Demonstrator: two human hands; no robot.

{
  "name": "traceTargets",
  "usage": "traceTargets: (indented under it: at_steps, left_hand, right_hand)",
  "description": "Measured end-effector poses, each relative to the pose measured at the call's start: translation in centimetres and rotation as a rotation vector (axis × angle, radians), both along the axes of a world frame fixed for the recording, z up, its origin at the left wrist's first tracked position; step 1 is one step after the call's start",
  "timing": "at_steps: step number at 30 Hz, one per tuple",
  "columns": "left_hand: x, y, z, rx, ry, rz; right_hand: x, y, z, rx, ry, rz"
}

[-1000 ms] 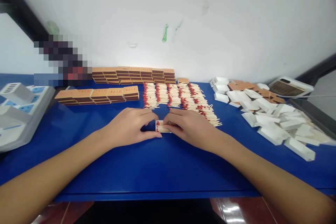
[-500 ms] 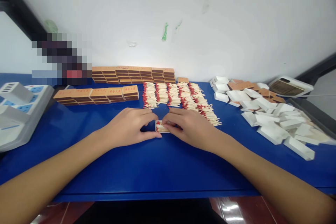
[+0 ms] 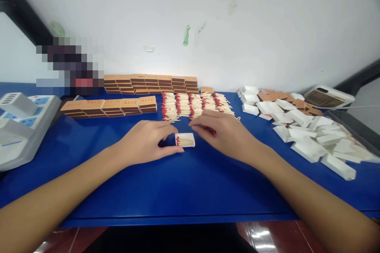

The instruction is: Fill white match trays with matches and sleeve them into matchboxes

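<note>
My left hand [image 3: 152, 140] holds the left end of a small white matchbox tray [image 3: 190, 135] between thumb and fingers. A thin layer of matches [image 3: 184, 142] lies in the tray, red heads to the left. To the right and just above the tray is my right hand [image 3: 221, 132], its fingers curled and thumb drawn in. Red match heads show inside its grasp; their sticks are hidden. Beyond both hands are rows of loose matches [image 3: 183, 104], the right hand covering the near right part.
Brown matchboxes stand in a near stack [image 3: 111, 107] and a back stack [image 3: 151, 84] on the blue table [image 3: 166, 189]. White trays [image 3: 305, 144] and brown sleeves [image 3: 274, 97] are heaped at right, beside a phone [image 3: 329, 97]. A power strip [image 3: 38, 126] is at left.
My right hand has lifted off the tray and moved right and slightly up, uncovering the matches inside. My left hand has stayed at the tray's left end.
</note>
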State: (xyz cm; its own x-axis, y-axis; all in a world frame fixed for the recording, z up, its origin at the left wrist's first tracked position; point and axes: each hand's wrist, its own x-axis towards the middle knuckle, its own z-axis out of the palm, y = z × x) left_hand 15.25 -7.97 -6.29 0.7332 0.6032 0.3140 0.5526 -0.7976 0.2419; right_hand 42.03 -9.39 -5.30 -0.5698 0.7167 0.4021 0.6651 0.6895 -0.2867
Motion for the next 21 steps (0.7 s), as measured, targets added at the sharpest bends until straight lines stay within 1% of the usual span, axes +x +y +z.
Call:
traceTargets:
  at_steps: [2,4,7,11,14,17,21]
  left_hand:
    - [0.0,0.0,0.0,0.000,-0.017,0.036]
    - [0.0,0.0,0.0,-0.014,-0.002,0.043]
    - [0.1,0.1,-0.1,-0.066,0.044,0.020]
    - [0.0,0.1,-0.2,-0.095,0.039,0.030]
    - [0.0,0.2,-0.3,-0.091,0.045,0.049]
    - [0.0,0.3,-0.3,-0.092,0.051,0.069]
    - [0.2,0.3,-0.2,-0.079,0.040,0.097]
  right_hand:
    - [0.8,0.5,0.1,0.036,-0.038,-0.089]
    - [1.5,1.1,0.1,0.015,-0.117,-0.126]
    - [1.8,1.8,-0.5,-0.024,-0.199,-0.131]
    - [1.2,2.3,-1.5,0.014,-0.220,-0.150]
    - [0.8,2.3,-1.9,0.040,-0.277,-0.134]
    - [0.5,1.9,-1.7,0.045,-0.321,-0.141]
    - [-0.4,0.6,-0.8,0.073,-0.251,-0.114]
